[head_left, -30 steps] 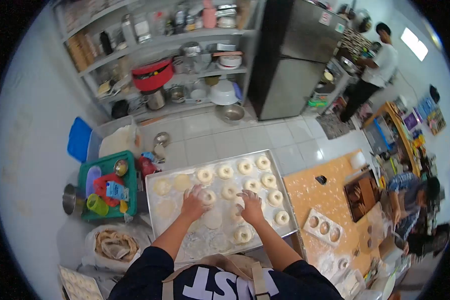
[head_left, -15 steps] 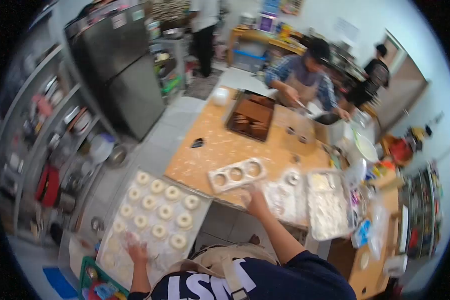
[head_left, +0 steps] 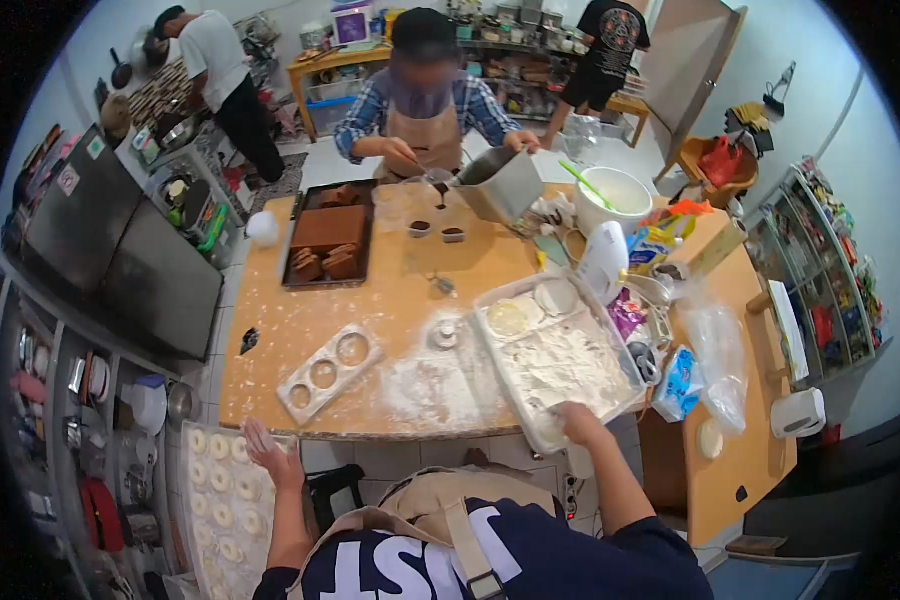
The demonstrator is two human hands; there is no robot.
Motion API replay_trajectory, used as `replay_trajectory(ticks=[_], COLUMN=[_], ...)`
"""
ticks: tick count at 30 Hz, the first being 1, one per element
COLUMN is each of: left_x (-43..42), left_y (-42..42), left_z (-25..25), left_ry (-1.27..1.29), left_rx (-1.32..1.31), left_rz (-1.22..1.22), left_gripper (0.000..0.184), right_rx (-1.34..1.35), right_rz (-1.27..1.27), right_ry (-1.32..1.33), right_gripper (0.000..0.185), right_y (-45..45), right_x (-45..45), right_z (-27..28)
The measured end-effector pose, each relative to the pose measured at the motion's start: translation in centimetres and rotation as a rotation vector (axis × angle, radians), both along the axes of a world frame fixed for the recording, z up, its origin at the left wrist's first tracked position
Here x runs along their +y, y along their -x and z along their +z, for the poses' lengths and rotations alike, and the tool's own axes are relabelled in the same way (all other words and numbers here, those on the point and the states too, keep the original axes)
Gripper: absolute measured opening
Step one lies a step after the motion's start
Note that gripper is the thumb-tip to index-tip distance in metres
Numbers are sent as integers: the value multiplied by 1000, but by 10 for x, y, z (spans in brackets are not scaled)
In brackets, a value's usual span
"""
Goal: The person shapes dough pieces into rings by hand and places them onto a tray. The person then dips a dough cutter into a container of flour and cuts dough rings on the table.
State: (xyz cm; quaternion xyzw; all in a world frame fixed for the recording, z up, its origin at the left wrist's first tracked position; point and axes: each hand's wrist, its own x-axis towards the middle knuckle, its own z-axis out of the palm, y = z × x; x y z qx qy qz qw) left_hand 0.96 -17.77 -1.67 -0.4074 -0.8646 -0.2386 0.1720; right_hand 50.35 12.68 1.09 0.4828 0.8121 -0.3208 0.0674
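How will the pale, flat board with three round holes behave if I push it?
The board will probably be stiff, since its long edges look straight. It may slide easily, because loose white powder dusts the light-brown tabletop beside it. Lying flat and low, it seems unlikely to roll or tip.

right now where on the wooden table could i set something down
Flour-specked wood lies free between the dark tray and the three-hole board, then on toward the small cups. Crowded: from the flour container to the white bowl, round the white bottle.
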Motion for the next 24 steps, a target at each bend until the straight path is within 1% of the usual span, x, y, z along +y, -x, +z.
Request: replay_trajectory(ticks=[1, 2, 4, 7, 10, 13, 16, 18, 19, 20, 22, 24], left_x=[20, 34, 56, 78, 89, 97, 96, 100, 104, 108, 117, 125], left_y=[-10, -19, -34, -57, -70, -77, -73, -68, -68, -68, -66, -55], left_z=[3, 5, -5, -10, -11, -8, -11, -13, -10, -7, 0, 3], left_ry=[-27, -56, -27, -23, -38, -43, 8, 50, 117, 184, 289, 365], left_rx=[23, 45, 4, -3, -3, -9, -7, 17, -33, -86, -147, -166], left_rz=[-41, -79, -80, -117, -122, -108, -101, -121, -73, -23, 32, 41], left_gripper=[79, 79, 79, 78, 78, 79, 81, 83, 84, 86, 90, 95], right_rx=[47, -5, -109, -76, -63, 229, 140, 117, 103, 81, 34, -6], right_rz=[174, 217, 315, 332, 193, -250, 171, 224, 251, 207, 121, 106], right_ry=[-109, -138, -201, -111, 164, 242, -224, -211, -205, -149, -37, -55], right_gripper=[35, 34, 32, 31, 34, 35, 34, 35, 35, 36, 37, 33], right_y=[-6, -17, -12, -12, -11, -19, -24, -26, -27, -30, -31, -34], right_x=[-1, 1, 0, 11, 27, 40, 36, 30, 28, 29, 29, 28], right_z=[-19, -33, -27, -18, -3, 8, 11, -5, -12, -18, -14, 0])
